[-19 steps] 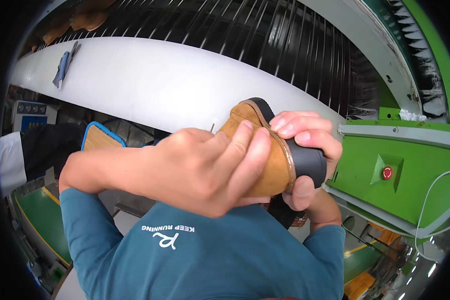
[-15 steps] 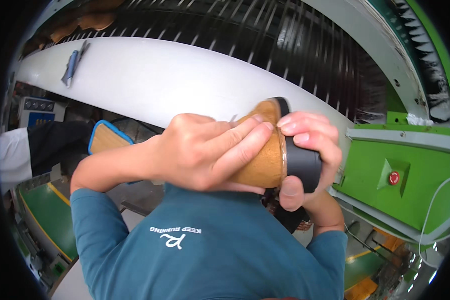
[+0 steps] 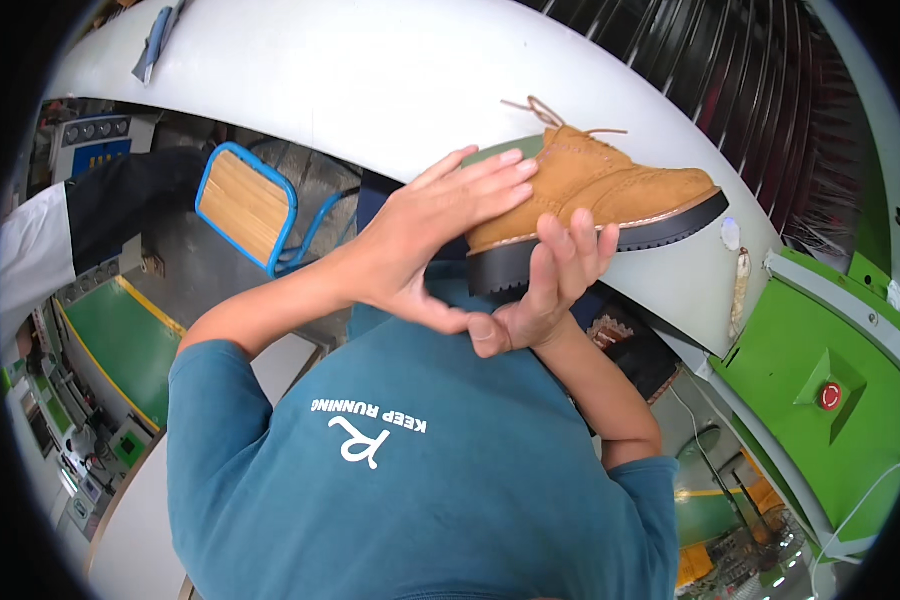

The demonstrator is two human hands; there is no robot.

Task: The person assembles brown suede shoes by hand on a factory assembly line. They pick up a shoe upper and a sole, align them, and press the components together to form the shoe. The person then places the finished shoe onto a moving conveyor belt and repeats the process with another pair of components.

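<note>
A tan lace-up boot (image 3: 610, 180) with a thick black sole (image 3: 670, 225) is held up in front of my chest, its toe pointing right. Brown laces (image 3: 542, 112) stick out at the top. My right hand (image 3: 550, 290) supports the boot from below, fingers up against the near side of the sole and thumb apart. My left hand (image 3: 410, 235) lies against the heel end of the upper, its fingers stretched out and the thumb spread downward. The boot's far side is hidden.
Beyond the boot curves a white worktop (image 3: 370, 80), with a blue pen-like tool (image 3: 157, 40) at far left. Metal rods (image 3: 700, 60) run behind it. A blue-framed chair (image 3: 245, 205) and another person's clothing (image 3: 120, 200) are left. A green panel (image 3: 830, 450) with a red button (image 3: 830, 396) is right.
The boot has turned from heel toward me to side-on, toe right. My left hand has loosened into stretched fingers, and my right hand has shifted beneath the sole.
</note>
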